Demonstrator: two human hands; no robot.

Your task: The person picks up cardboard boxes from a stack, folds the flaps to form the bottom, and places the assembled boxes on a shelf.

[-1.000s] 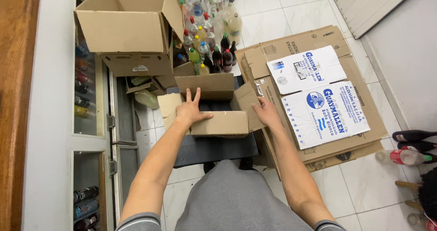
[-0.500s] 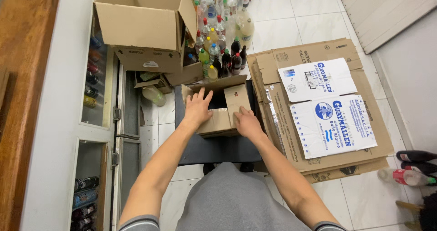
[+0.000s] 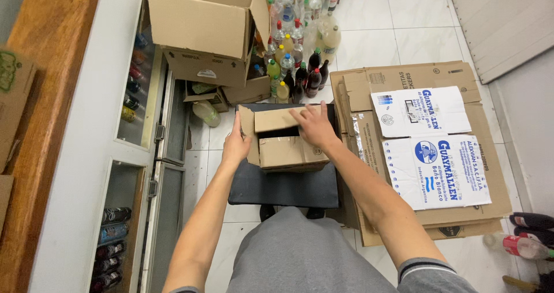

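Observation:
A small brown cardboard box rests on a dark stool seat in front of my knees. My left hand holds the box's left side flap, thumb up along it. My right hand lies flat on the top flaps and presses them down. The box's inside is hidden under the folded flaps.
A stack of flattened cardboard with white printed sheets lies on the floor at the right. Large open boxes stand at the back left, beside several bottles. A glass-door cabinet with bottles runs along the left.
My right hand moved from the box's right side onto its top and folded the flaps down. My left hand slid from the top to the left flap. The view drifted slightly.

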